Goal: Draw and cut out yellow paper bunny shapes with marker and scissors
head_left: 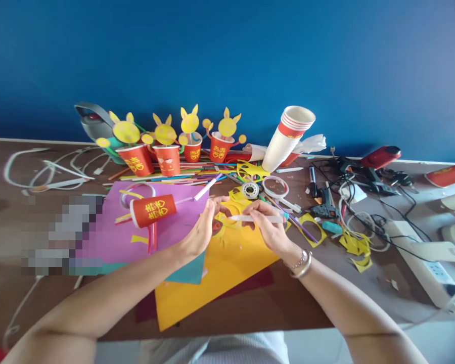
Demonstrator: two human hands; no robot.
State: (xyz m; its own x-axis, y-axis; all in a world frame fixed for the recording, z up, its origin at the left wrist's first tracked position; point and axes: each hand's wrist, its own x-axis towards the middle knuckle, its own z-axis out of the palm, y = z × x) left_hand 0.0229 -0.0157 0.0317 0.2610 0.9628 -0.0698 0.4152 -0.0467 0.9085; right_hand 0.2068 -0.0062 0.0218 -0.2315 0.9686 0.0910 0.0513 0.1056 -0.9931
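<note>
My right hand (267, 225) is closed on a white marker (242, 218), held almost level above the yellow-orange sheet (197, 288). To its left, my left hand (202, 225) has its fingers together and curved near yellow paper scraps; what they hold, if anything, is hidden. A red paper cup (153, 211) lies on its side on the purple sheet (109, 222), with pink strips under it. Another white marker (207, 187) rests by the purple sheet's right corner. A white tape roll (250, 190) lies beyond my hands.
Several red cups (166, 161) with yellow rabbit heads stand at the back. A tall stack of paper cups (284, 141) leans beside them. Glue guns (326, 205), black cables and a power strip (428, 263) are on the right. White cables (49, 174) lie at the left.
</note>
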